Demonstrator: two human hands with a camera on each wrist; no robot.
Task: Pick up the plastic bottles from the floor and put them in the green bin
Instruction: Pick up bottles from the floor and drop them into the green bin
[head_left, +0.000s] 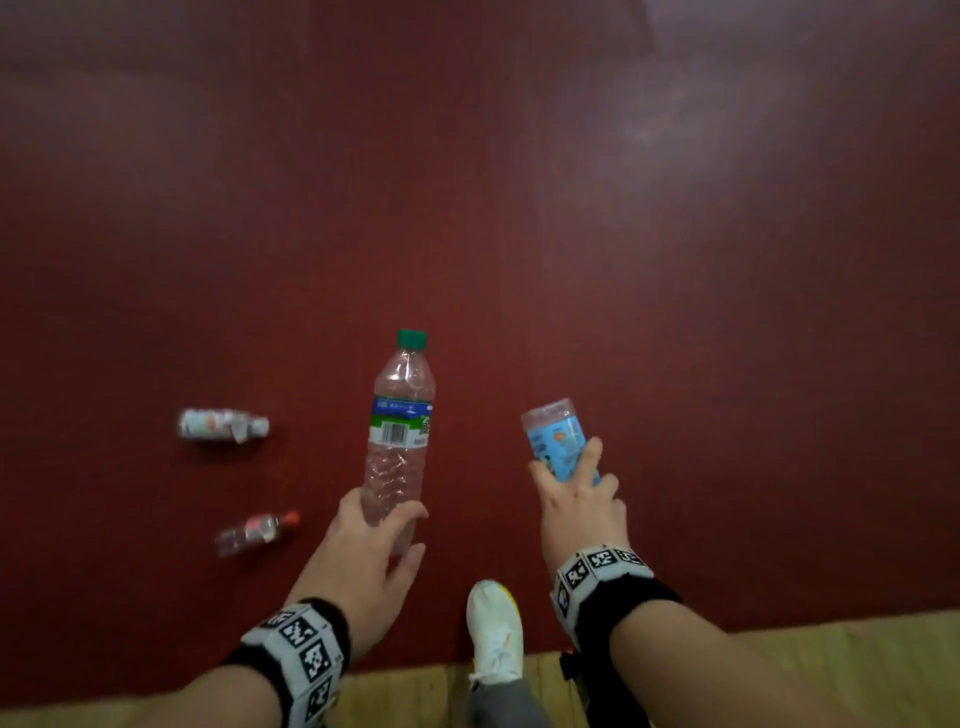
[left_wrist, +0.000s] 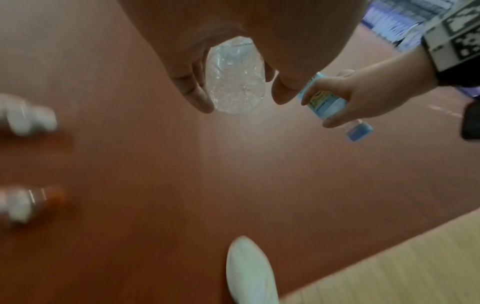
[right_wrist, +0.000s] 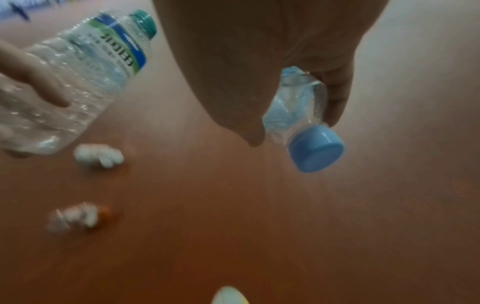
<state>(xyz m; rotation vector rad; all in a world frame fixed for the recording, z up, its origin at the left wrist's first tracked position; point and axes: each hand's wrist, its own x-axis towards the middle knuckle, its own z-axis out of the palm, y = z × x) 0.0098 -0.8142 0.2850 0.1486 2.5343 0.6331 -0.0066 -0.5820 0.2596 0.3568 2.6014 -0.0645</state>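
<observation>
My left hand grips the base of a clear, crinkled bottle with a green cap and holds it above the red floor; its bottom shows between my fingers. My right hand holds a small blue-labelled bottle upside down, its blue cap pointing down. Two more bottles lie on the floor to the left: a white-labelled one and a small one with an orange cap. The green bin is not in view.
The floor is dark red, meeting a pale wooden strip along the near edge. My white shoe stands on the red floor between my arms. Tracking bands wrap both wrists.
</observation>
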